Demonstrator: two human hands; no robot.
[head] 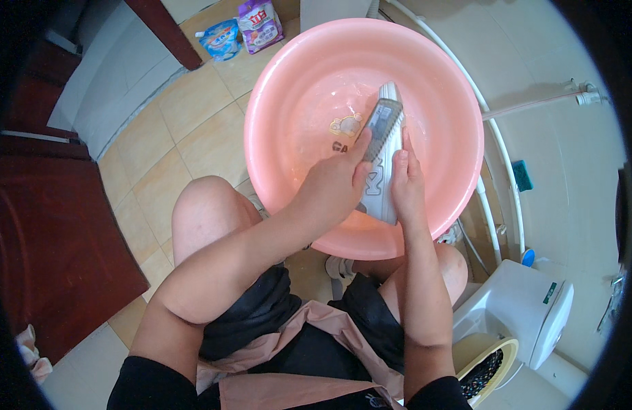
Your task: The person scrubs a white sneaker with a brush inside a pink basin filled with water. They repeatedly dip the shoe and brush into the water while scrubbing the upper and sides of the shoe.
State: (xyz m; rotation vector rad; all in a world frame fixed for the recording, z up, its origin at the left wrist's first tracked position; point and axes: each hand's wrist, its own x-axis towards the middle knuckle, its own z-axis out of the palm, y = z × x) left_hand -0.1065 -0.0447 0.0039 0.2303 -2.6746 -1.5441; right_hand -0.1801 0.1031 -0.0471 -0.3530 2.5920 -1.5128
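My left hand (334, 184) is closed on a grey scrubbing brush (383, 125), its index finger stretched along the brush's back. The bristles face right and lie against a white shoe (382, 187) with a raised pattern on its side. My right hand (410, 187) grips the shoe by its right edge, thumb and fingers near the middle. Both hands are over a large pink plastic basin (290, 113), which has a printed cartoon figure and letters on its bottom. Part of the shoe is hidden under the brush and my left hand.
A blue pouch (221, 41) and a purple detergent bag (261, 25) stand on the tiled floor beyond the basin. White pipes (505, 154) and a green sponge (522, 176) are along the right wall. A white toilet (521, 302) and a cream waste bin (510, 353) stand lower right.
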